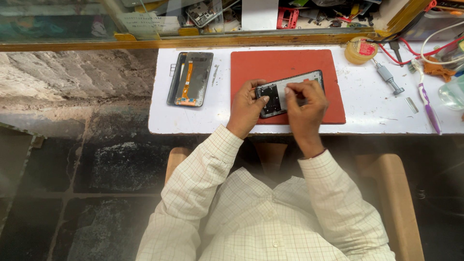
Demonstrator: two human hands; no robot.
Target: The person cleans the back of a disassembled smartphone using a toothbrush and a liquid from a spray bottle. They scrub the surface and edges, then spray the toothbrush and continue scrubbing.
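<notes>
Centrally, both hands, left [246, 108] and right [305, 104], grip opened phone [290, 92] on red mat [285, 65]; round yellow tape roll [360, 50] upper right.

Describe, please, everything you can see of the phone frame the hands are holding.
The phone frame is an opened dark shell with a pale rim and exposed parts inside, lying slanted on the red mat. The left hand steadies its lower end; the right hand presses fingertips onto its middle. Finer parts are too small to tell.

Purple toothbrush [427, 102], tape roll [359, 50], screwdriver [388, 78]
</notes>
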